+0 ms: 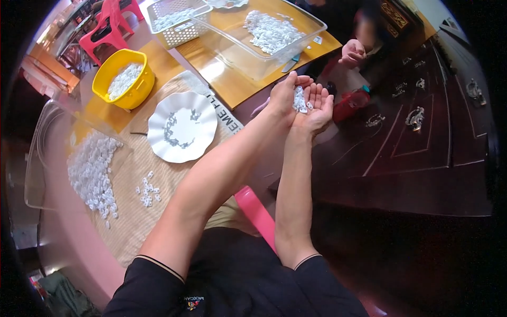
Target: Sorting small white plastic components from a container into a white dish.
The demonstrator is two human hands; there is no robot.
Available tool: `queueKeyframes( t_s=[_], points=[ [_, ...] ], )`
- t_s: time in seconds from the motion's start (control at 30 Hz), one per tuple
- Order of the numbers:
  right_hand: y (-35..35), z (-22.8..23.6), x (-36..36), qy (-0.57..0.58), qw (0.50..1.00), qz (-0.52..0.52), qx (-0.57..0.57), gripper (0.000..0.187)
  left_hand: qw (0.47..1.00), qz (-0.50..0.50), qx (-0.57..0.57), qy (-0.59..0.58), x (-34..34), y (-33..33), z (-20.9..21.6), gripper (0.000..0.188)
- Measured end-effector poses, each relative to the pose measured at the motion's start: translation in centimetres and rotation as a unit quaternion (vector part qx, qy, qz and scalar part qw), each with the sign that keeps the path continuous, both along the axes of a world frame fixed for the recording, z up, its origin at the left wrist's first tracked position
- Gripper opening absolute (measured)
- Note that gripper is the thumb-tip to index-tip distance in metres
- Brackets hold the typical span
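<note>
- The right hand (316,115) is cupped palm up, its fingers slightly apart and bent, gripping nothing.
- The left hand (285,99) is tilted against it as a side wall, its fingers loosely curled and not clamped; the innermost ones are partly hidden.
- The white pieces (300,100) lie loose in the hollow between the two palms, a few out on the right palm (each looks small, oval and holed).
- They look like hard plastic: probably light, stiff, rather slippery against one another and not fragile. A scoop from below with the palms closed up should suit them; a single one is best pinched by its long edges. Gaps between fingers could let some slip.
- Beyond the hands, the bench (231,96) carries a clear bin (260,57), a heap of similar pieces (272,33) and a teal-handled tool (290,63); the bin's wall stands between hands and heap.
- A co-worker's hand (353,54) is near, past the right fingers, and a red container with a green top (355,100) sits close by.
- To the left, a wavy-edged plate (207,141) rests on a striped cloth (129,224), with a small cluster (148,195) and a large spill (91,174) of pieces; the left forearm crosses in front.
- Farther off stand a yellow tub (141,85) and a white basket (182,38), both holding pieces.
</note>
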State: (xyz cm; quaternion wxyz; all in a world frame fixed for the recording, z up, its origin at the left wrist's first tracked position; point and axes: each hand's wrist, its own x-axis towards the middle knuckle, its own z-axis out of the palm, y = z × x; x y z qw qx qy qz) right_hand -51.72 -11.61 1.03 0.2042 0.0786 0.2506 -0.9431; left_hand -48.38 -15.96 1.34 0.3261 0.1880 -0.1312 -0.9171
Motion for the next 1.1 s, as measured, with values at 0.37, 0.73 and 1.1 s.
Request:
queueKeyframes(
  t_s=[0.37,0.73,1.1],
  points=[
    [-0.7,4.3,10.2,0.082,0.98,0.181,-0.001,0.03,0.977,0.195,-0.079,0.024,11.7,1.4,3.4,0.038],
    [1.3,3.2,27.9,0.169,0.888,0.426,0.041,0.023,0.883,0.429,-0.125,-0.14,30.3,5.1,2.8,0.033],
    [2.4,-0.6,35.7,0.177,0.848,0.498,0.04,0.016,0.824,0.499,-0.146,-0.225,38.0,6.6,-1.8,0.033]
  ],
)
